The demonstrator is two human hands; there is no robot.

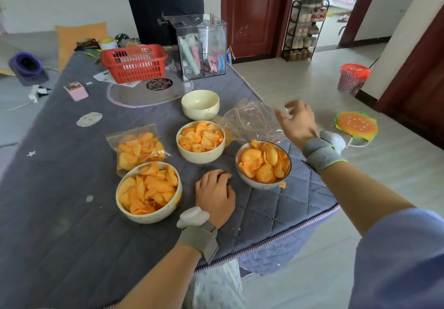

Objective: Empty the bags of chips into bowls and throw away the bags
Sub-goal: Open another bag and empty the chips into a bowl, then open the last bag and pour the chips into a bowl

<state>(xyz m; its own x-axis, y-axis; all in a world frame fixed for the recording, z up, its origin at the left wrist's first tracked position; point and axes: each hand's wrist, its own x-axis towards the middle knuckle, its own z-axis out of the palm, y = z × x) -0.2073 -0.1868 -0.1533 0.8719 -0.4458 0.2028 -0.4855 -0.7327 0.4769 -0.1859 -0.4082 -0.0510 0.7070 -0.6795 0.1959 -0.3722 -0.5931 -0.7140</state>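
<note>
Three bowls full of orange chips stand on the quilted table: one front left (148, 192), one in the middle (200, 141), one on the right (263, 164). An empty cream bowl (200, 104) sits behind them. A sealed clear bag of chips (138, 149) lies at the left. An empty clear bag (249, 121) hangs over the table's right edge, and my right hand (296, 122) pinches its corner. My left hand (215, 194) rests flat on the cloth between the bowls, holding nothing. One loose chip (282, 184) lies by the right bowl.
A red basket (134, 63), a clear plastic box (201, 46) and a black monitor (165, 15) stand at the table's far end. On the floor to the right are a pink bin with a red liner (352, 78) and a burger-shaped cushion (356, 125).
</note>
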